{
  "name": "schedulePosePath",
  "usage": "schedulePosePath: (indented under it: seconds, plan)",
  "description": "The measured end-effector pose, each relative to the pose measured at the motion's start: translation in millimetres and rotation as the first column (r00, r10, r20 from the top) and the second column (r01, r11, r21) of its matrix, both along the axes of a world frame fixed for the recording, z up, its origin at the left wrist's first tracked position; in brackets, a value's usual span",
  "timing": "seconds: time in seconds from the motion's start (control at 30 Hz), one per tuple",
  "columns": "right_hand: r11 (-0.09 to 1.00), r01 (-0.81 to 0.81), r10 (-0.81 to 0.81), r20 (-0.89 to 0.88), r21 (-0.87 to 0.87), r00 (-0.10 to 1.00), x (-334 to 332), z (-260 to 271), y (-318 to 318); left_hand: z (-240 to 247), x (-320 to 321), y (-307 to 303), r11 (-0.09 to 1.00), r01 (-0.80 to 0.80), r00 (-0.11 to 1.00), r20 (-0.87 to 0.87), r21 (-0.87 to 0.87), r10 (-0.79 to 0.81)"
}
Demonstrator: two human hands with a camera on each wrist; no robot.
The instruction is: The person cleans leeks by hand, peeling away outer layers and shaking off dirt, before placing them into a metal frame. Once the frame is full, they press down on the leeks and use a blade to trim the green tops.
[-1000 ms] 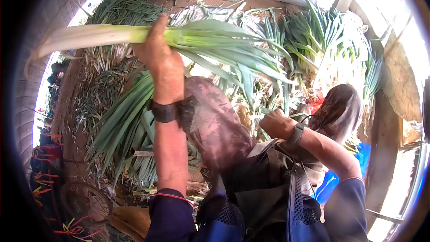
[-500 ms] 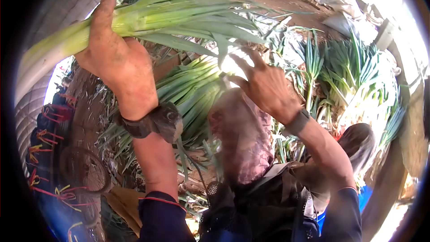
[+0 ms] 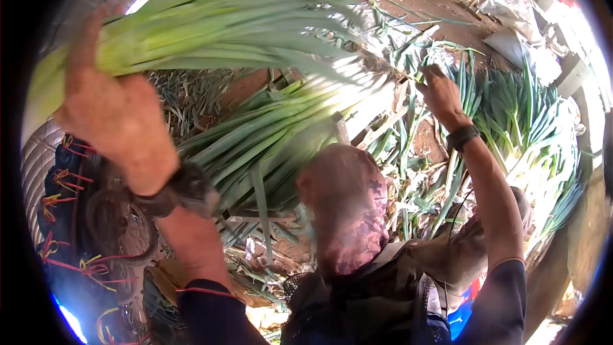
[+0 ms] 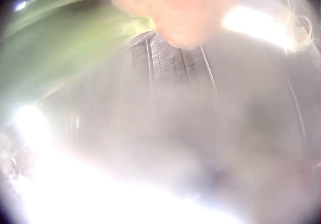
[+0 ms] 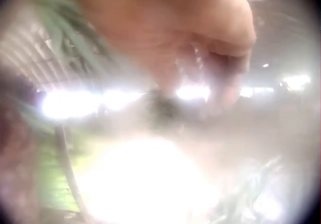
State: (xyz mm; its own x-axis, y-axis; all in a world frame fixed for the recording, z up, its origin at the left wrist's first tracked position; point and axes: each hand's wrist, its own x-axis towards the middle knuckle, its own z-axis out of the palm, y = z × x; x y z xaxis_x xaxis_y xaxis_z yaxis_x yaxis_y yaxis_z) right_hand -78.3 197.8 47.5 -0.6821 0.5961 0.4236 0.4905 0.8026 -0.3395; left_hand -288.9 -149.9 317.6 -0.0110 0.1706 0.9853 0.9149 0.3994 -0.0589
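Note:
My left hand (image 3: 112,102) grips a thick leek (image 3: 211,29) at the upper left, thumb over its pale green part. Its leaves fan out to the right across the top of the head view. In the left wrist view, the same leek's blurred green leaves (image 4: 55,53) lie left of the hand, and its bright shank with stringy roots (image 4: 296,30) shows at right. Over the scattered leaf trimmings, my right hand (image 3: 444,96) reaches forward with loosely bent fingers. The right wrist view shows a gap between thumb and fingers (image 5: 228,78).
A heap of leeks (image 3: 274,128) lies in front of my knee (image 3: 345,217). More bunched leeks (image 3: 523,121) stand at right beside a wooden beam (image 3: 555,230). Leaf trimmings (image 3: 408,191) litter the ground. A spoked wheel (image 3: 121,230) and dark bundles with coloured ties (image 3: 70,204) are at left.
The left hand has carried the leek further left and nearer the camera. My right hand rose from the knee to the leek's leaf ends, then moved right and away over the trimmings.

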Motion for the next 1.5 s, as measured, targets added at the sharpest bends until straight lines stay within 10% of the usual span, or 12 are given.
schedulePosePath:
  seconds: [0.1, 0.2, 0.27, 0.33, 0.6, 0.9, 1.0, 1.13, 1.27, 1.33, 1.47, 1.5]
  plan:
    - [0.997, 0.076, -0.075, 0.086, -0.013, 0.993, 18, -37, 18, 36, -24, -13, 0.996, 0.078, 0.994, -0.073, -0.034, -0.080]
    - [1.000, 0.009, -0.013, 0.156, 0.025, 0.988, 26, -105, 40, 47, -44, 5, 0.974, -0.139, 0.955, 0.284, 0.181, 0.084]
    - [0.995, 0.037, -0.015, 0.241, -0.089, 0.970, 21, -108, 29, 35, -88, 0, 0.930, -0.349, 0.936, -0.086, -0.117, 0.340]
    - [0.994, -0.031, 0.049, 0.186, -0.103, 0.981, 9, -120, 21, -9, -95, 14, 0.777, -0.391, 0.855, 0.118, -0.493, 0.505]
    - [0.960, -0.264, 0.262, -0.042, -0.093, 0.964, -71, -89, -31, -209, -123, 105, 0.147, 0.226, 0.815, 0.270, -0.963, 0.513]
    - [0.946, -0.313, 0.314, -0.009, -0.082, 0.949, -165, -104, -14, -273, -137, 174, 0.139, 0.163, 0.794, 0.213, -0.977, 0.570]
    - [0.791, -0.329, 0.413, 0.055, -0.516, 0.909, -194, -105, 1, -285, -136, 179, 0.158, 0.090, 0.764, 0.170, -0.983, 0.622]
    - [0.841, -0.184, 0.388, 0.330, -0.509, 0.860, -199, -58, -9, -293, -133, 182, 0.179, 0.010, 0.777, 0.120, -0.984, 0.618]
    - [0.940, -0.284, 0.314, 0.160, -0.187, 0.936, -228, -52, -29, -296, -128, 185, 0.149, -0.001, 0.777, 0.092, -0.989, 0.622]
    - [0.821, -0.345, 0.429, 0.094, -0.455, 0.898, -252, -69, -29, -297, -131, 182, 0.144, 0.019, 0.762, 0.107, -0.989, 0.638]
    - [0.874, -0.316, 0.452, 0.380, -0.369, 0.807, -258, -100, -28, -283, -152, 171, 0.153, 0.222, 0.751, 0.269, -0.963, 0.603]
    - [0.881, -0.358, 0.465, 0.432, -0.308, 0.772, -256, -111, -26, -262, -167, 166, 0.000, 0.525, 0.687, 0.424, -0.851, 0.591]
